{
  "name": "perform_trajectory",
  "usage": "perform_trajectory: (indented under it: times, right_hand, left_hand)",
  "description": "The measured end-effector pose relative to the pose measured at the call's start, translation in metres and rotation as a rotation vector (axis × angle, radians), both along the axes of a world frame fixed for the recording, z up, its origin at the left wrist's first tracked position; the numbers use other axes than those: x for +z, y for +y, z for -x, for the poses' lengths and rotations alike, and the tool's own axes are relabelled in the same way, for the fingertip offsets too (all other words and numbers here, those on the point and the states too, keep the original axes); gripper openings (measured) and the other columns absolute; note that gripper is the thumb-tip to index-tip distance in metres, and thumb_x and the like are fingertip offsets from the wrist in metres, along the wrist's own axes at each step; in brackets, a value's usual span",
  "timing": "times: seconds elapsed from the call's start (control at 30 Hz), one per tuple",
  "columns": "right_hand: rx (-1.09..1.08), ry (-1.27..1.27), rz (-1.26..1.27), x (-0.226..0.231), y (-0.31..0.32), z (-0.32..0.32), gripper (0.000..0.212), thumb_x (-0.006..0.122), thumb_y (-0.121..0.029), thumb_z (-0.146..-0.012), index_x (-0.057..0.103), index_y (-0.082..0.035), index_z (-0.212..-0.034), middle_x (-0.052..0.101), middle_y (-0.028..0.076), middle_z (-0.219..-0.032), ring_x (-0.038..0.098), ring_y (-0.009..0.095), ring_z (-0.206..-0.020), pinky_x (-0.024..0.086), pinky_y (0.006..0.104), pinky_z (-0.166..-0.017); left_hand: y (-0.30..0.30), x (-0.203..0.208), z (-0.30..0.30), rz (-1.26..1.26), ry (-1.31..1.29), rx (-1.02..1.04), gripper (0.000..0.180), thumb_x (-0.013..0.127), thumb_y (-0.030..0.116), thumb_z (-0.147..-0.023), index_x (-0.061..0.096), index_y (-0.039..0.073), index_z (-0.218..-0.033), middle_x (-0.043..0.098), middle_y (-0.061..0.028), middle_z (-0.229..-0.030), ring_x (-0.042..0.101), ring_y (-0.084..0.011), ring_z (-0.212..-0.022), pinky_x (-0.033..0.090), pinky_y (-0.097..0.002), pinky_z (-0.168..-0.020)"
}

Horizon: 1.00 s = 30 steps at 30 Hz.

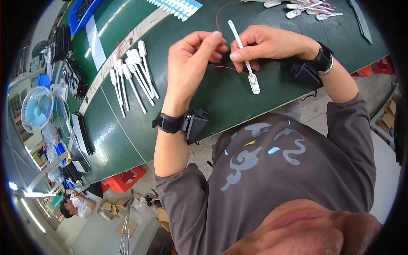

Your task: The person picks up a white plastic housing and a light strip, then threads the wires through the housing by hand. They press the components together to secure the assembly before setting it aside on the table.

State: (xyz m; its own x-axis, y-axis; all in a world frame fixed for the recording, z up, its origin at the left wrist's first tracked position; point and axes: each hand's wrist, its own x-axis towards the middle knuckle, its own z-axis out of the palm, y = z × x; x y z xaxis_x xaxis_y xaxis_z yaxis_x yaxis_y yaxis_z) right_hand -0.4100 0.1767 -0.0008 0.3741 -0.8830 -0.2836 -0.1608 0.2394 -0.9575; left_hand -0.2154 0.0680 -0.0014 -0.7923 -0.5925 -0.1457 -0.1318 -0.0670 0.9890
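Observation:
My right hand (272, 43) grips a slim white plastic stick (236, 34) by its middle, between thumb and fingers. The stick's wider, hollow, paddle-shaped end (253, 84) points toward me, just above the table. A thin red wire (229, 67) runs from near that end toward my left hand (193, 55). The fingers of that hand are pinched together, and the wire also shows above their tips, curving away to the far side. The exact pinch point is partly hidden by the thumb. Both hands are held close together over the green tabletop (225, 106).
Several white sticks with rounded heads (134, 57) lie left of my left hand. A pile of similar white pieces (312, 7) lies at the far right. A light-blue sheet of white labels (180, 6) and a blue bin (83, 17) are farther back. A fan (37, 109) stands at left.

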Motion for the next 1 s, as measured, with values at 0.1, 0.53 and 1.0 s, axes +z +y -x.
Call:
perform_trajectory:
  times: [0.1, 0.53, 1.0]
  right_hand:
    - [-0.038, -0.013, -0.121, 0.000, -0.004, 0.000, 0.036, 0.057, -0.034, -0.101, 0.067, -0.002, -0.089, 0.065, 0.001, -0.082, 0.057, 0.005, -0.062, 0.048, 0.0196, -0.059]
    - [-0.135, -0.140, -0.005, -0.009, -0.003, -0.005, 0.034, 0.058, -0.033, -0.101, 0.067, -0.001, -0.093, 0.062, 0.001, -0.079, 0.059, 0.004, -0.063, 0.051, 0.0198, -0.058]
    - [-0.424, -0.056, -0.075, 0.004, -0.007, -0.007, 0.027, 0.060, -0.027, -0.100, 0.067, -0.004, -0.112, 0.062, 0.002, -0.079, 0.060, 0.008, -0.060, 0.049, 0.0223, -0.053]
  left_hand:
    - [-0.001, -0.003, 0.002, 0.074, 0.006, 0.058, 0.039, 0.059, 0.036, -0.101, 0.070, -0.002, -0.096, 0.070, -0.0057, -0.085, 0.063, -0.0086, -0.074, 0.051, -0.0225, -0.067]
    - [-0.006, 0.007, 0.000, -0.193, -0.208, -0.058, 0.035, 0.061, 0.030, -0.100, 0.070, -0.004, -0.101, 0.072, -0.0092, -0.091, 0.066, -0.0110, -0.078, 0.053, -0.0225, -0.066]
    - [0.006, -0.007, 0.003, 0.184, 0.232, 0.144, 0.039, 0.064, 0.006, -0.095, 0.050, -0.002, -0.132, 0.072, -0.0122, -0.103, 0.068, -0.0136, -0.085, 0.057, -0.0250, -0.076]
